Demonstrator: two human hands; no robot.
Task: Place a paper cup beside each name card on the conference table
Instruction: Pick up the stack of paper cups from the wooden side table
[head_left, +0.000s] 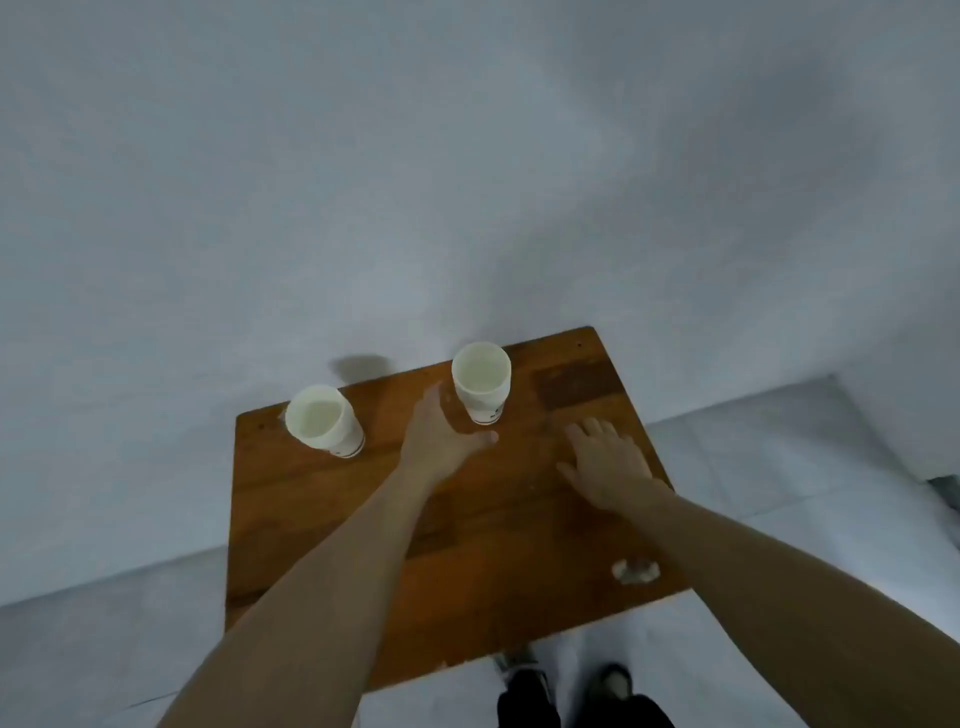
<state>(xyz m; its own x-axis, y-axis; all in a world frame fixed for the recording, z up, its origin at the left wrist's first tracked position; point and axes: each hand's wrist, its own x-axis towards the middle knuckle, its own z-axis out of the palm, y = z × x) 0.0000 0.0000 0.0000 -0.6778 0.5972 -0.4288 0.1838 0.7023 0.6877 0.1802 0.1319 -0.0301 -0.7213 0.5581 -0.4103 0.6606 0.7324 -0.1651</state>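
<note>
- Two paper cups stood upright on a small wooden table (467, 519), both near its far edge, against the white wall (363, 182).
- Left cup (324, 422) sat at the far-left corner; right cup (481, 382) sat further right along the far edge. The two were well apart.
- Both cups looked empty: pale cream interiors, nothing visible inside.
- Cup look: white/cream paper, tapered, rolled rim. Each had a thin dark band and some small print near the base; too blurred to read, brand couldn't be told.
- Left hand (441, 441) was spread open just beside the right cup, thumb toward the cup's base, fingers up along its left side. Not gripping; whether it touched the cup, can't tell.
- Right hand (610, 462) was open, palm down, fingers spread, over the right part of the tabletop, holding nothing. Flat on the wood or just above it, can't tell.
- A whitish worn patch (635, 570) marked the tabletop near the right-front edge.
- Dark shoes (571, 686) showed on the pale floor (78, 649) below the table's near edge.
</note>
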